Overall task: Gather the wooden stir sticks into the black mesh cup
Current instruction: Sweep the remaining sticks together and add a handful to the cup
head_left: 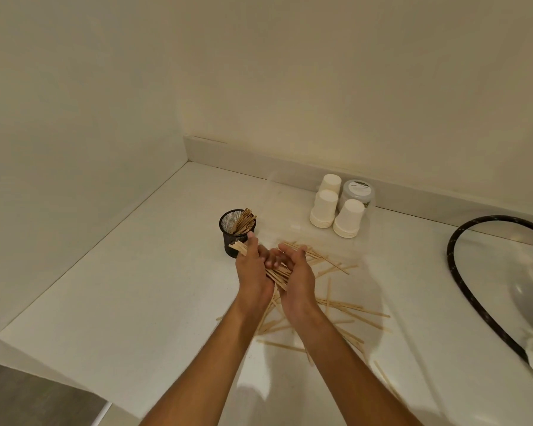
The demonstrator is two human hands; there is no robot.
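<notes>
A white table (136, 287) is set into a corner formed by plain cream walls, with a low white upstand run along its far edge. The black mesh cup (235, 233) is stood upright on it, well out from the corner, and a sheaf of sticks is leaned inside it against the right rim. Beyond the cup and to its right, stacks of upturned white paper cups (336, 207) are grouped around a clear lidded jar (358, 192). Farther right of the cup, a dark braided hose (471, 290) is curved across the surface beside what may be a basin, though that edge is blurred. Loose wooden stir sticks (345, 309) are scattered on the table to the right of the cup and nearer the camera.

Both forearms are extended forward. The left hand (254, 269) and the right hand (296, 275) are cupped together, palms inward, and a bundle of sticks (277, 276) is clamped between them, just in front of the cup. The bundle's far ends are seen projecting past the left thumb, against the cup's wall.
</notes>
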